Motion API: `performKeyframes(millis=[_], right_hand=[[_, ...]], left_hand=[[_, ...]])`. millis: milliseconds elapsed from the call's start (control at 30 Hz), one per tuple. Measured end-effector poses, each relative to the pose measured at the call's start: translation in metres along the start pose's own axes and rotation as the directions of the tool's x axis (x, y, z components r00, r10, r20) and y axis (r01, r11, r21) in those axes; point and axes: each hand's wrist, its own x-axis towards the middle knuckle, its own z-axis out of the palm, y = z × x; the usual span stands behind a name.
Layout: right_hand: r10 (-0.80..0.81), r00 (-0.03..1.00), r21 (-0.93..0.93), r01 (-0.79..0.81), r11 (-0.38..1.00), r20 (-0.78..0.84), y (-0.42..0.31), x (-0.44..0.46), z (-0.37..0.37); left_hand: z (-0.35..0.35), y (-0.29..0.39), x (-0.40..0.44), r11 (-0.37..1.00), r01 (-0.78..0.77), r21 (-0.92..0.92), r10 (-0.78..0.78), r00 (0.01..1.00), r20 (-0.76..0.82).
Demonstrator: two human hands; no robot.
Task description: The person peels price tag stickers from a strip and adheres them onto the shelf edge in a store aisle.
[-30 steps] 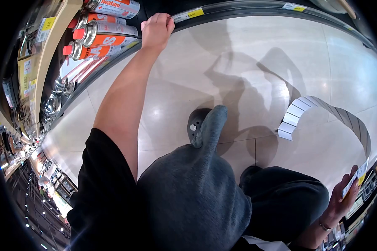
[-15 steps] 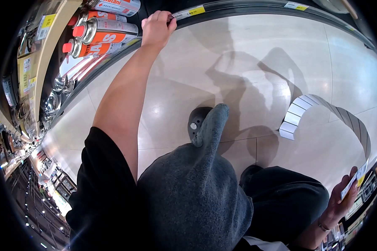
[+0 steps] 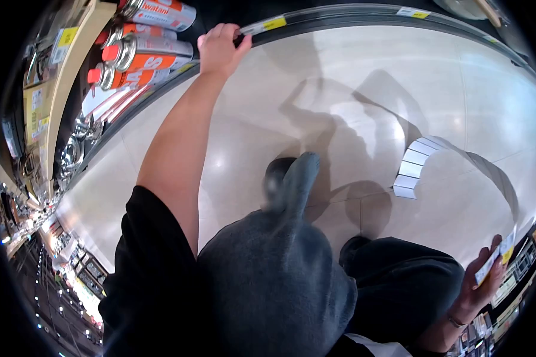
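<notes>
My left hand (image 3: 225,47) is at the lower shelf's front edge, beside a white and yellow price label (image 3: 264,25). Its fingers curl over the label rail and the thumb sticks out to the right; what the fingers pinch is hidden. At the lower right, my right hand (image 3: 482,276) is closed on white and yellow labels (image 3: 488,266). A long strip of white labels (image 3: 414,163) runs from that hand and curves over the pale floor, its free end lying to the left.
Orange and silver gas canisters (image 3: 149,55) with red caps lie on the shelf left of my left hand. Shiny metal ware (image 3: 71,153) sits further down that shelf. My bent knee in grey cloth (image 3: 274,279) and a dark shoe (image 3: 275,178) are below.
My left hand has slid slightly down at the rail and its thumb stands further from the fingers. My right hand and the label strip have shifted slightly left.
</notes>
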Motion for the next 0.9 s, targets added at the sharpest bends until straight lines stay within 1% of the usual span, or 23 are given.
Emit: performKeyframes(millis=[33,67,100,167,233,267,300,367,500,533,567,633,700,767,800,833,900], right_hand=[[-0.003,1.0,0.028,0.003,1.0,0.002,0.0,-0.003,0.005],[-0.001,0.997,0.038,-0.002,0.999,0.081,0.003,-0.003,0.005],[-0.003,0.988,0.041,-0.004,0.999,0.152,0.003,-0.002,0.006],[0.014,0.999,0.021,-0.015,1.0,0.042,0.0,-0.008,0.027],[0.081,0.993,0.058,-0.086,0.995,0.086,-0.007,-0.009,0.036],[0.073,0.995,0.073,-0.078,0.994,0.067,-0.008,-0.009,0.042],[0.082,0.99,0.09,-0.093,0.992,0.116,-0.01,-0.008,0.043],[0.08,0.99,0.094,-0.091,0.991,0.114,-0.01,-0.008,0.043],[0.116,0.983,0.147,-0.137,0.98,0.142,-0.005,-0.008,0.042],[0.147,0.976,0.153,-0.172,0.973,0.163,-0.006,-0.008,0.043],[0.146,0.978,0.162,-0.17,0.972,0.15,-0.006,-0.008,0.045],[0.163,0.971,0.172,-0.193,0.966,0.176,-0.004,-0.009,0.047],[0.16,0.977,0.177,-0.184,0.967,0.144,-0.002,-0.011,0.044],[0.156,0.98,0.164,-0.175,0.971,0.123,-0.003,-0.011,0.041],[0.175,0.979,0.148,-0.19,0.971,0.107,-0.007,-0.012,0.037],[0.179,0.978,0.153,-0.194,0.969,0.105,-0.01,-0.013,0.033],[0.153,0.986,0.148,-0.162,0.976,0.071,-0.014,-0.014,0.025]], left_hand=[[0.0,0.001,0.0,0.999,0.017,0.037,-0.017,1.0,0.001],[0.001,0.002,0.003,0.997,0.031,0.067,-0.03,1.0,-0.007],[0.0,0.003,0.004,0.999,0.031,0.04,-0.031,1.0,-0.001],[-0.002,0.002,0.003,0.999,0.03,-0.041,-0.03,1.0,-0.009],[0.001,0.0,0.002,1.0,-0.001,-0.011,0.0,0.999,-0.042],[0.003,-0.001,0.002,1.0,-0.019,0.012,0.02,0.998,-0.067],[0.003,0.0,0.001,0.999,-0.031,-0.012,0.03,0.997,-0.071],[-0.001,0.005,0.002,1.0,-0.024,0.002,0.024,0.997,-0.077],[-0.007,0.01,0.002,0.999,-0.045,-0.028,0.044,0.999,-0.028],[-0.004,0.009,0.002,1.0,-0.018,0.009,0.018,1.0,-0.024],[-0.001,0.008,0.003,0.999,0.008,0.042,-0.008,1.0,-0.022],[0.001,0.006,0.002,0.999,0.0,0.044,0.0,1.0,-0.015],[0.002,0.007,0.0,0.999,-0.003,0.05,0.003,1.0,-0.011],[0.0,0.009,-0.001,0.998,0.059,0.029,-0.06,0.998,0.013],[-0.002,0.017,-0.004,1.0,0.02,0.021,-0.017,0.994,-0.106],[-0.006,0.026,-0.008,1.0,0.015,0.025,-0.012,0.995,-0.102],[-0.013,0.044,-0.011,0.978,-0.191,0.078,0.2,0.972,-0.124]])
